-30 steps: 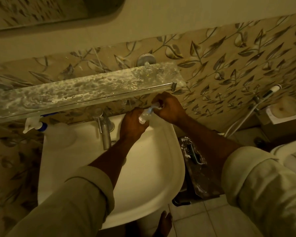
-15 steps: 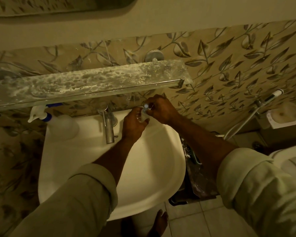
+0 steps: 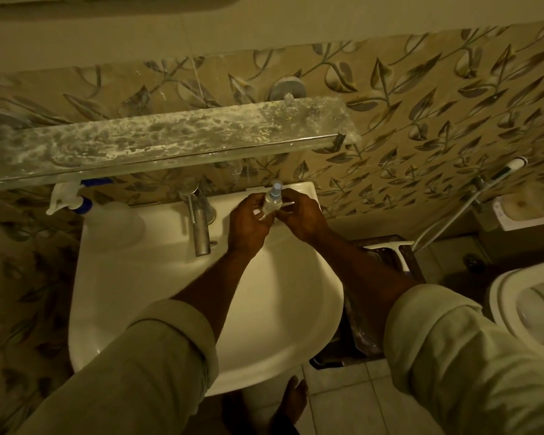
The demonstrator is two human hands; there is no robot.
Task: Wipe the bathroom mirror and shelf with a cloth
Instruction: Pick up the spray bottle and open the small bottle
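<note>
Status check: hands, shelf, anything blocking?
Both hands, left hand and right hand, shut on small bottle over sink. Shelf streaked, bare; no cloth in view. Nothing blocking shelf.

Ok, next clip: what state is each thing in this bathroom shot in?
Long glass wall shelf: bare, smeared with whitish residue.
Small clear spray bottle: upright, held over the basin.
Left hand: gripping the bottle.
Right hand: also on the bottle.
Chrome tap: no water visible.
White trigger sprayer: standing on the white basin.
White toilet: lid up.
</note>
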